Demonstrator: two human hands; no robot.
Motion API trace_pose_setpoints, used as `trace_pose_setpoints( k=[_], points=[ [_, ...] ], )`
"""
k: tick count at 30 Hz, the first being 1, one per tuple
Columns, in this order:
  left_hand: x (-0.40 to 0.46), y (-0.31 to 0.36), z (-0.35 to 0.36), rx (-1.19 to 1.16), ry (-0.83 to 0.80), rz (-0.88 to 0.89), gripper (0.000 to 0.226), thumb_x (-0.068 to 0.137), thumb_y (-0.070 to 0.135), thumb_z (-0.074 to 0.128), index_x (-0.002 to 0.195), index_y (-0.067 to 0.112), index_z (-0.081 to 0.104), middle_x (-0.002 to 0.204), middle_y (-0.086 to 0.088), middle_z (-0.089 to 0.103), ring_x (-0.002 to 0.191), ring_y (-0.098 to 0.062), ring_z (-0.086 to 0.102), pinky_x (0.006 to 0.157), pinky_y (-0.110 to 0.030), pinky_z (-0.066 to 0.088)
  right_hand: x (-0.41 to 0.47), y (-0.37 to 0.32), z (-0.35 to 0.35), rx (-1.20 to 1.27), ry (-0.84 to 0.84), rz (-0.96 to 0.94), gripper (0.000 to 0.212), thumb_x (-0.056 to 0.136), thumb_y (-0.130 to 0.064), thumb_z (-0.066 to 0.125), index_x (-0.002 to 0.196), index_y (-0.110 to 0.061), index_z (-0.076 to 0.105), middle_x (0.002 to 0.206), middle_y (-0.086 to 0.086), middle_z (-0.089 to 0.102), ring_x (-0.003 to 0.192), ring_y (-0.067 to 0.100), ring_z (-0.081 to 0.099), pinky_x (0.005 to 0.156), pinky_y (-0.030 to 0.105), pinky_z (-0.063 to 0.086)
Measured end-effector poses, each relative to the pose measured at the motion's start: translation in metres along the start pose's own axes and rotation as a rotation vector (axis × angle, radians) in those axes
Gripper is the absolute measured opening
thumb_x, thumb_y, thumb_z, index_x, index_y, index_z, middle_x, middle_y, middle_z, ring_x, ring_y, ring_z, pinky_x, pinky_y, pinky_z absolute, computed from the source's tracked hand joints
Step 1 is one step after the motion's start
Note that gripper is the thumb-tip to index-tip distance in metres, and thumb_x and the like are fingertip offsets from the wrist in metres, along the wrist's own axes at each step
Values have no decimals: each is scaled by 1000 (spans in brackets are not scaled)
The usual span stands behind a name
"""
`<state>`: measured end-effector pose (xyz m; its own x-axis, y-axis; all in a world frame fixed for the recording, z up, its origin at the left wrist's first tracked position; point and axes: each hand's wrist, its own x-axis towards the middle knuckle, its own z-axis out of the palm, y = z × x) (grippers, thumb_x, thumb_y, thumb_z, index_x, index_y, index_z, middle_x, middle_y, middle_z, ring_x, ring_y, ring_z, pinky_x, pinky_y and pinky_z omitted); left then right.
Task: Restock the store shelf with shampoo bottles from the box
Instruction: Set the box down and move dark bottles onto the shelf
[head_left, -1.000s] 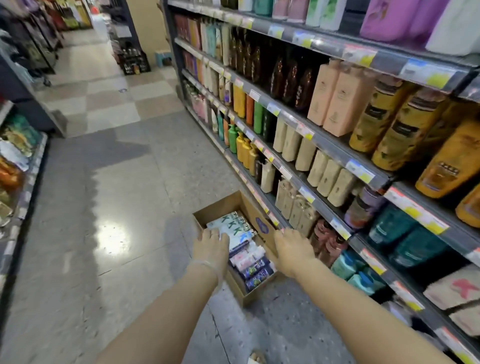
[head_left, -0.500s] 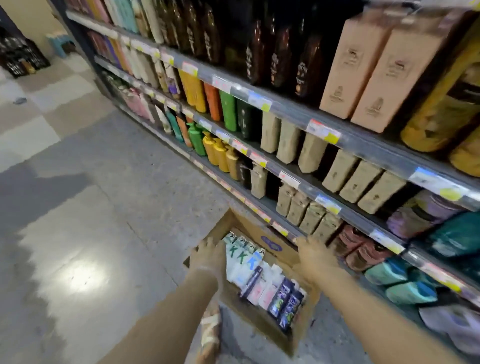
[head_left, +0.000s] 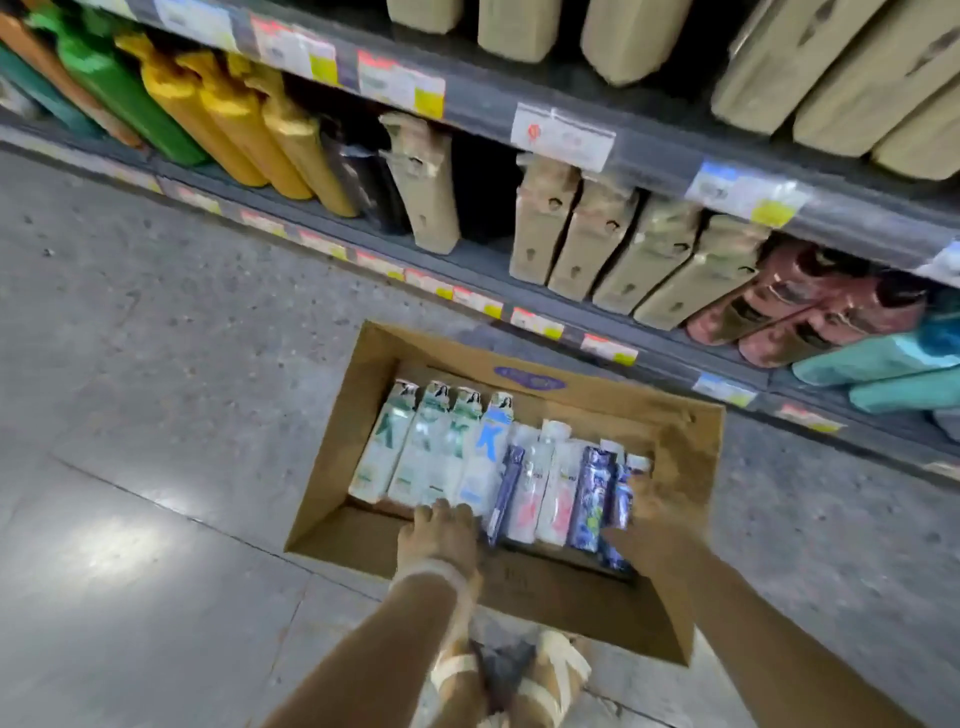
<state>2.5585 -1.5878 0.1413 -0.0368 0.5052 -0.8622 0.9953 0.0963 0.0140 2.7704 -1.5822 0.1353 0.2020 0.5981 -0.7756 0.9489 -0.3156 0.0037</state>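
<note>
Both arms reach down-forward; left grip (head_left: 439, 535) fingers curled downward; right grip (head_left: 652, 525) blurred, thumb spread.

Brown open cardboard box (head_left: 691, 457) at 6 o'clock, white bottles with green lettering (head_left: 410, 447), dark blue patterned bottles (head_left: 589, 499), yellow bottles (head_left: 234, 119) at 10 o'clock, beige cartons (head_left: 597, 239), speckled grey floor (head_left: 156, 364).

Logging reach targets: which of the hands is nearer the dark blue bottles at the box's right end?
Right. The right hand lies against the dark blue bottles, though blur hides any grip. The left hand is well to their left, at the white bottles.
</note>
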Motion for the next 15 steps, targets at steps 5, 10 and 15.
trace_pose_setpoints(
  k=[5, 10, 15],
  points=[
    [106, 18, 75, -130, -74, -16, 67, 81, 38, 65, 134, 16, 30, 139, -7, 31, 131, -30, 31, 104, -40, 34, 78, 5, 94, 339, -122, 133, 90, 82, -32, 69, 147, -12, 10, 145, 18, 32, 127, 35, 40, 102, 42, 40],
    [183, 33, 128, -337, -46, -38, 70, 80, 41, 65, 133, 9, 32, 135, -11, 39, 126, -29, 39, 104, -37, 34, 142, 13, 148, 472, -14, 261, 95, 77, -40, 72, 145, -10, 13, 140, 19, 39, 125, 38, 42, 99, 44, 42],
    [218, 47, 152, -405, 134, -170, 52, 82, 30, 63, 122, 6, 41, 123, -12, 45, 116, -30, 44, 96, -39, 38, 174, -1, 179, 542, 137, 375, 96, 77, -48, 69, 144, -3, 17, 143, 18, 30, 132, 34, 31, 101, 44, 37]
  ],
)
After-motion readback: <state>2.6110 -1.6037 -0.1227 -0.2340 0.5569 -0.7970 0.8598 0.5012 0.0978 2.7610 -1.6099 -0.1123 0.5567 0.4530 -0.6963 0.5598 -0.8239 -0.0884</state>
